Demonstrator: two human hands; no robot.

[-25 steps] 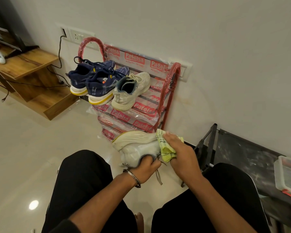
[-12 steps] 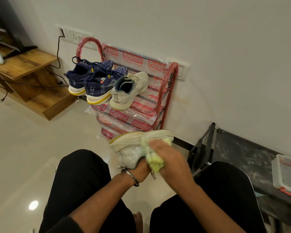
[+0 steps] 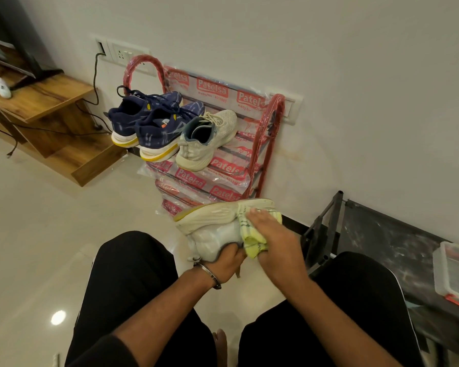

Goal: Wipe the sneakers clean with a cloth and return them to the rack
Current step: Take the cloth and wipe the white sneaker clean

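A white sneaker is held on its side above my knees, sole facing away. My left hand grips it at the collar, fingers inside the opening. My right hand presses a yellow-green cloth against the sneaker's side and sole edge. On the top shelf of the red rack stand two navy sneakers and the matching white sneaker.
The rack's shelves are wrapped in printed plastic. A wooden TV unit with cables stands at the left. A dark low shelf at the right holds a clear lidded box. Pale tiled floor lies to the left of my legs.
My right hand with the cloth slid left along the sneaker, then back right toward the sole edge. The left hand kept its grip on the sneaker.
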